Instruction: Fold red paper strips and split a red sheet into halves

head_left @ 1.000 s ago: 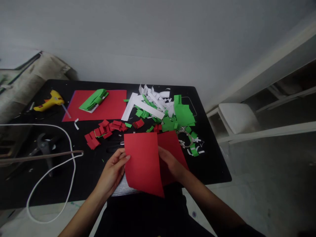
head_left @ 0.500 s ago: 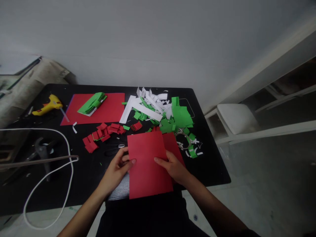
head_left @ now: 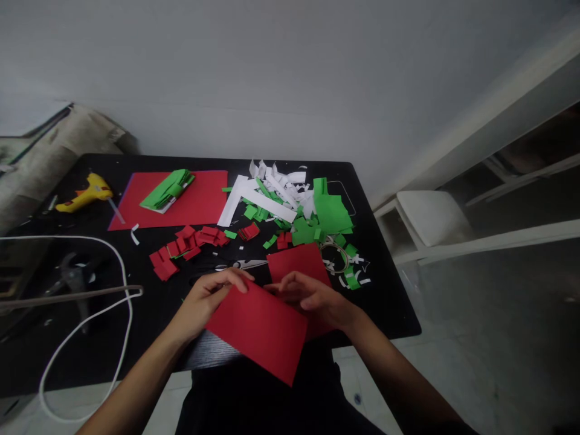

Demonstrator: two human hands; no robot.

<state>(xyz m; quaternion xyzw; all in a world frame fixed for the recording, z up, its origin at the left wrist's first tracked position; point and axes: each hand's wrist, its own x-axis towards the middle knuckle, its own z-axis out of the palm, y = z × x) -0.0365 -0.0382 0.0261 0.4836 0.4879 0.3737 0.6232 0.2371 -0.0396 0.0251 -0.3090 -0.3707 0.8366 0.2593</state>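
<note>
A red paper sheet [head_left: 260,329] hangs slanted over the table's front edge. My left hand [head_left: 206,299] pinches it near its upper left corner, thumb and fingers closed on the edge. My right hand [head_left: 317,297] is at the sheet's upper right edge, its fingers loosely curved and apart; whether they touch the sheet is hard to see. Beneath that hand, on the table, lies another red paper piece [head_left: 299,261]. Just beyond my left hand lie scissors [head_left: 249,264], their blades pointing right and their dark handles partly hidden.
Small folded red pieces [head_left: 183,244] lie left of centre. Behind are white paper scraps [head_left: 283,184], green paper [head_left: 333,214] and a tape roll [head_left: 338,257]. A green paper bundle [head_left: 167,190] rests on a large red sheet [head_left: 208,202]. At left are a yellow glue gun [head_left: 88,193] and a white cable [head_left: 129,326].
The red sheet has turned clockwise and tilted down, uncovering the scissors and the red piece under it. My right hand has released its grip on the sheet's right edge.
</note>
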